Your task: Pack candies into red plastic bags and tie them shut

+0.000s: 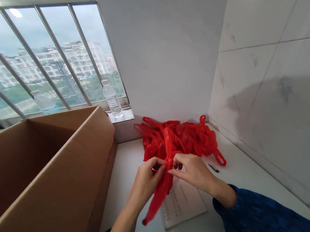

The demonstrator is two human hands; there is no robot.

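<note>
Both my hands pinch one red plastic bag [166, 178] above the white counter. My left hand [147, 181] grips it from the left, my right hand [193, 171] from the right, fingers closed on the twisted plastic. The bag's lower end hangs down towards me. Just behind my hands lies a heap of red plastic bags [182, 137] in the corner by the wall. Under my hands a printed sheet of paper [184, 203] lies flat on the counter.
A large open cardboard box [43, 179] fills the left side. Two water bottles, one [113, 99] and the other [43, 102], stand on the window sill. A small dark object [214, 168] lies by the heap. Tiled wall rises on the right.
</note>
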